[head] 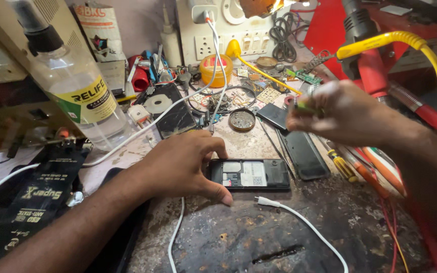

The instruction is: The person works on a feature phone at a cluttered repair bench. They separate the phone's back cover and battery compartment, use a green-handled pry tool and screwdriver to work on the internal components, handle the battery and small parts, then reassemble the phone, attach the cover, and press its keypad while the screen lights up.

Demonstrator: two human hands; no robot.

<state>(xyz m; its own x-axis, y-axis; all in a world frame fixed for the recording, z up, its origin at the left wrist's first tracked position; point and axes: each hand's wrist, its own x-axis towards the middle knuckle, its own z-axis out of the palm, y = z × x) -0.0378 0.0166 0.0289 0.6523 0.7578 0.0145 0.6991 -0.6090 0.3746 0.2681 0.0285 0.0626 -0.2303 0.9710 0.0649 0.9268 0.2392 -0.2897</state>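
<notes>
A small black phone [251, 174] lies face down on the worn bench with its back cover off, showing its inner slots and a white label. My left hand [183, 164] pinches the phone's left end between thumb and fingers. My right hand [335, 111] hovers blurred above and to the right of the phone, fingers closed around a small green-tipped tool [304, 106]. The phone's black back cover [304, 154] rests just right of the phone. A white cable plug [266, 201] lies loose on the bench just below the phone.
A clear liquid bottle [74, 86] stands at the left. A black anti-static mat [36, 197] lies front left. Screwdrivers [347, 169] sit at the right. A yellow cable [431, 55] arcs above my right arm. A round yellow tin [216, 71] and wall sockets [218, 30] sit behind.
</notes>
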